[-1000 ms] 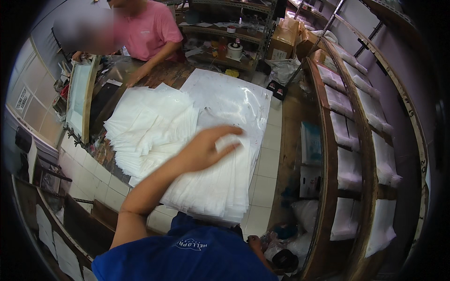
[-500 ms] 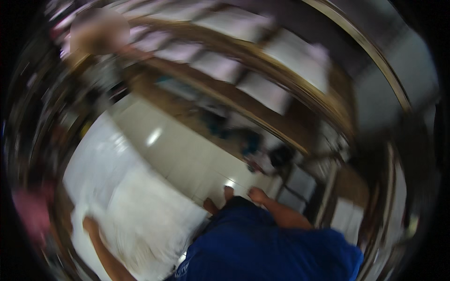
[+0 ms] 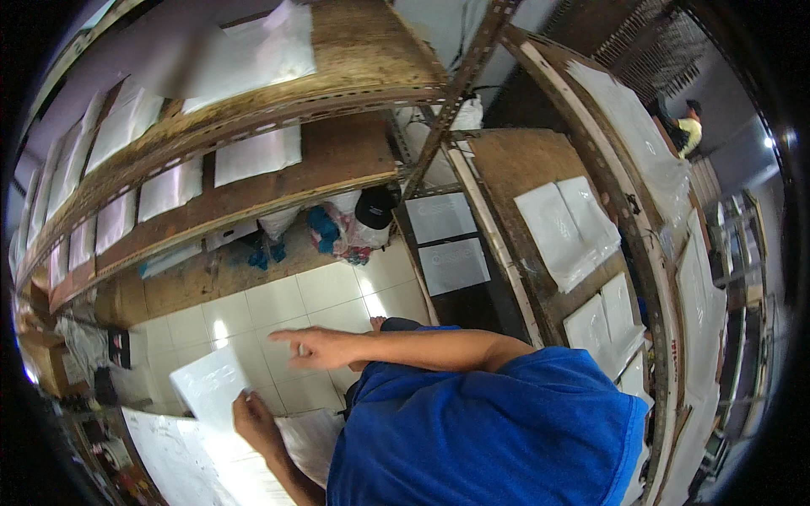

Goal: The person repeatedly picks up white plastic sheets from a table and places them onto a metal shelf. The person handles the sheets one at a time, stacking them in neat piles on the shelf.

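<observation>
My left hand (image 3: pixel 256 426) is closed on the near edge of a flat white plastic sheet or bag (image 3: pixel 209 379), which it holds up over the corner of a white-covered table (image 3: pixel 160 438). Whether this is one layer or a thin stack, I cannot tell. Beside the far edge of that sheet my right hand (image 3: pixel 316 347) reaches across in front of me, index finger stretched out and the other fingers loosely bent. It appears to hold nothing. A crumpled whitish plastic piece (image 3: pixel 310 438) lies by my left forearm.
Wooden shelves (image 3: pixel 354 152) on metal frames stand ahead, bearing stacks of white plastic bags. To the right, another rack (image 3: pixel 540 156) holds more stacks (image 3: pixel 567 232). A dark cap (image 3: pixel 374 207) and cloths sit under the lower shelf, above the tiled floor (image 3: pixel 278 304). A person (image 3: pixel 690 131) is far right.
My view has swung to the right, bringing the right-hand rack closer into sight. The left hand, earlier on the white table cover, now holds a sheet up. My right hand has come forward and left.
</observation>
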The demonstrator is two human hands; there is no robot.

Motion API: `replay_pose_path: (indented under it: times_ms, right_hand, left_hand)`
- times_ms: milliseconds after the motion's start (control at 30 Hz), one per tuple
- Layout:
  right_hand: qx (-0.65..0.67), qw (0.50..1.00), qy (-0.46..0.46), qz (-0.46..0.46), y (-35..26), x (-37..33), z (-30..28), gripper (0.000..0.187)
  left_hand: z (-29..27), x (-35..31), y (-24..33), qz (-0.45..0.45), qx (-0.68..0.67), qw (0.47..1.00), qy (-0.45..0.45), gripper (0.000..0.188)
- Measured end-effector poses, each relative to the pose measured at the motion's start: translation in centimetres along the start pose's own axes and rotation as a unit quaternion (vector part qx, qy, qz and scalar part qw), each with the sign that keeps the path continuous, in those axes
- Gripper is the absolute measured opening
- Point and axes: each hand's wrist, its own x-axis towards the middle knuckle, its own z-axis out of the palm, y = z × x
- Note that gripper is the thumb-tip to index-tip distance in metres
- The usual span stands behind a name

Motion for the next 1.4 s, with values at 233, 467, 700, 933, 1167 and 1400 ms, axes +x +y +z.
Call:
replay_pose_path:
  times_ms: [233,467,700,933,1167,1400]
  right_hand:
    - [-0.041,0.995,0.040,-0.082,0.0,-1.8,-2.0,0.029]
    - [-0.089,0.982,0.162,0.024,2.0,-6.2,-7.8,0.014]
    - [-0.125,0.856,0.492,0.094,1.3,-21.1,-22.2,0.029]
    - [-0.194,0.677,0.673,0.227,2.3,-40.8,-28.7,0.024]
    - [-0.462,0.542,0.609,0.349,9.8,-49.2,-28.7,0.021]
    - [-0.416,0.508,0.558,0.508,7.3,-47.0,-26.9,0.017]
  left_hand:
    - [5.9,1.0,8.6,0.104,-0.029,0.988,-0.110,0.010]
    - [5.6,1.1,14.5,0.179,-0.099,0.951,-0.230,0.025]
    - [4.9,2.4,14.8,0.172,-0.096,0.946,-0.256,0.026]
    - [5.0,4.2,13.6,0.166,-0.064,0.950,-0.255,0.027]
    - [5.5,5.0,13.7,0.160,-0.072,0.949,-0.263,0.029]
    - [5.7,5.0,13.4,0.159,-0.057,0.940,-0.296,0.030]
